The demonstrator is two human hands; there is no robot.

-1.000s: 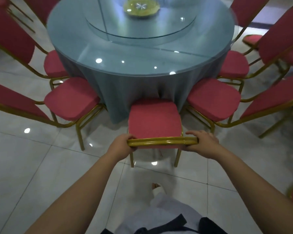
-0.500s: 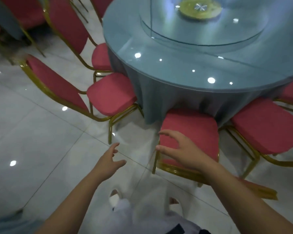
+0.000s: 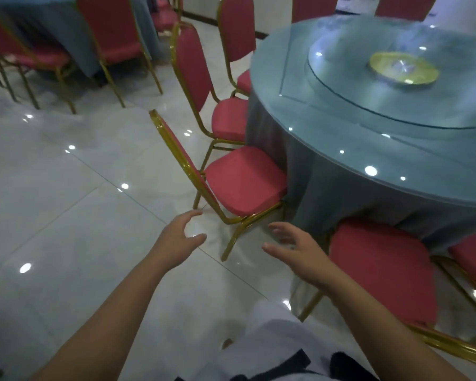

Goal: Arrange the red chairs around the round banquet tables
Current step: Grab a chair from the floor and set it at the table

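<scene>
Both grips have swung left since 0.5 s ago, off the pushed-in chair (image 3: 382, 270), whose red seat now lies at my right with its front under the cloth. White tiled floor (image 3: 66, 215) fills the left half of the view. The round counter (image 3: 327, 193), draped in grey-blue cloth under a glass top, takes the upper right and carries a glass turntable (image 3: 368, 92) with a yellow-green dish (image 3: 401, 68) at its middle. A second counter (image 3: 47, 28) stands well apart at the upper left, with red chairs round it. The next chair (image 3: 245, 180), gold-framed, stands just ahead with its seat against the cloth and its back slanting to the left. A third chair (image 3: 193, 64) stands beyond it. My left grip (image 3: 176, 240) hovers spread, holding nothing, near that next chair's back frame. My right grip (image 3: 300, 251) is spread too, empty, between the 2 nearest seats.
</scene>
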